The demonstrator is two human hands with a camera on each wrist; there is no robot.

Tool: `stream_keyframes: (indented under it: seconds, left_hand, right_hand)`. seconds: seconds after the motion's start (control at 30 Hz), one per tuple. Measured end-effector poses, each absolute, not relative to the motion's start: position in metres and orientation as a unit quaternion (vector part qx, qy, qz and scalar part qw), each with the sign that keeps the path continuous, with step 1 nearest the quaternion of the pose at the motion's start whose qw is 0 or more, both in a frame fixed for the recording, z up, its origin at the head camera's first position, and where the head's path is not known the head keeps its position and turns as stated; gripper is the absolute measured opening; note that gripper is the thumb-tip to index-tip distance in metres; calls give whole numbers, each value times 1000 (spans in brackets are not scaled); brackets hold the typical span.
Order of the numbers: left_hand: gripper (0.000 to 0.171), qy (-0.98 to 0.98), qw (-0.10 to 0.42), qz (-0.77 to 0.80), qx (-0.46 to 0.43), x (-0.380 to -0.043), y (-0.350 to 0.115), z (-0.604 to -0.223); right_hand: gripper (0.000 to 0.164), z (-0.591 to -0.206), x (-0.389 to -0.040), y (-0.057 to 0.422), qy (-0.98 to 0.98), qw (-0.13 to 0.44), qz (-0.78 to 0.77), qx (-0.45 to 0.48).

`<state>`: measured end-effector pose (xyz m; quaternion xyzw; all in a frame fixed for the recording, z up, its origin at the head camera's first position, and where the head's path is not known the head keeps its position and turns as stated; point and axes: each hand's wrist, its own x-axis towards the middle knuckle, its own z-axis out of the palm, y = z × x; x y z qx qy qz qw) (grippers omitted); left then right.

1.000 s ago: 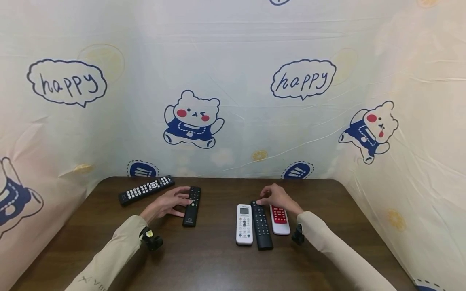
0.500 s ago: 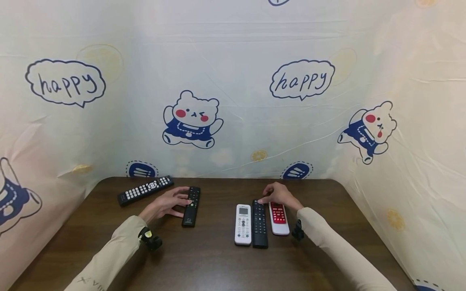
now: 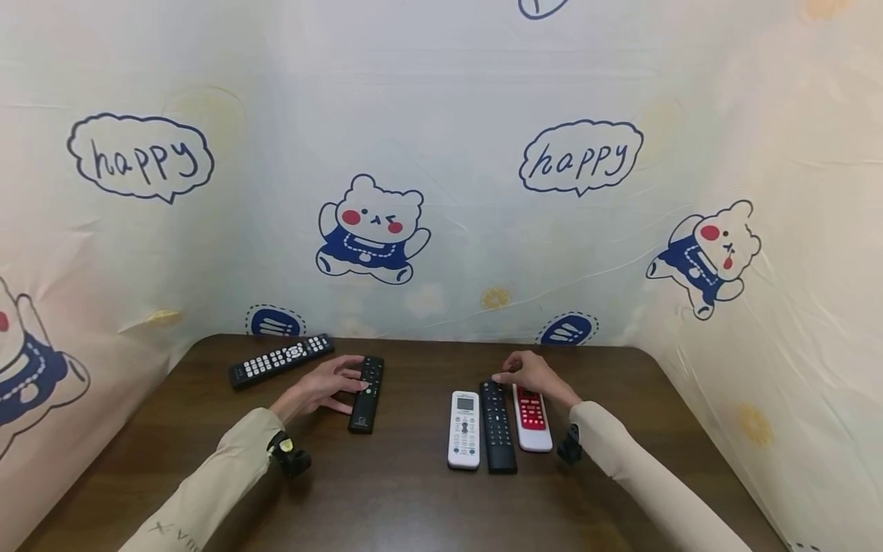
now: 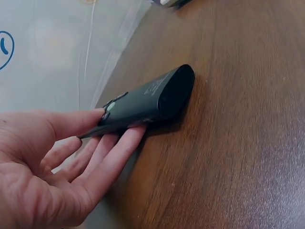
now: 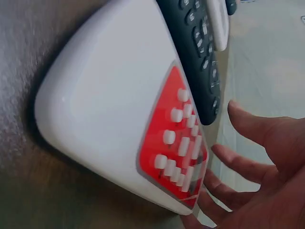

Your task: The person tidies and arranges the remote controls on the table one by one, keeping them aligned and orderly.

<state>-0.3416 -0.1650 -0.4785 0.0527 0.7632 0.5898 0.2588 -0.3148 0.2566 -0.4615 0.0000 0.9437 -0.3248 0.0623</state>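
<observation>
Orientation of the slim black rectangular remote control with dark keys (image 3: 499, 433) changes: compared with one second ago, its near end diverges less from the white plastic remote control with a small grey display (image 3: 464, 448) on its left. Against the frame half a second ago, it sits slightly more slanted. Effect on the work in hand: the three right-hand units now form a near-parallel row, judged not fully square.

Right hand (image 3: 538, 374): fingers spread and loosely bent, nothing gripped. In the head view the thumb tip is at the far end of the slim unit; in the right wrist view a small gap shows between them. The other fingers are beside the far end of the white plastic remote control with a red keypad (image 3: 533, 418); contact there cannot be confirmed.

Left hand (image 3: 324, 386): partly closed, thumb on the key face and fingers against the side of the black remote control with a blunt rounded end (image 3: 366, 397). It pinches this unit, whose position matches the earlier frames apart from a slight camera shift.

The black remote control with white keys (image 3: 280, 362) lies diagonally at the far left of the dark brown wood-grain table (image 3: 407, 502).
</observation>
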Motion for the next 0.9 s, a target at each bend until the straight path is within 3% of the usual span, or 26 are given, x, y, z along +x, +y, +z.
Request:
stream_keyframes:
  seconds: [0.23, 0.43, 0.57, 0.9]
  left_hand:
    - [76, 770, 254, 583, 55, -341, -160, -479]
    - [74, 772, 242, 586, 47, -341, -160, -478]
    - [74, 777, 234, 583, 44, -341, -163, -478]
    - [74, 773, 233, 588, 51, -339, -161, -479]
  right_hand:
    - [31, -450, -302, 279, 944, 47, -326, 31]
    - [35, -444, -295, 300, 911, 143, -373, 97]
    - [35, -444, -294, 301, 893, 177, -400, 107]
    - [25, -451, -292, 294, 889, 166, -407, 126]
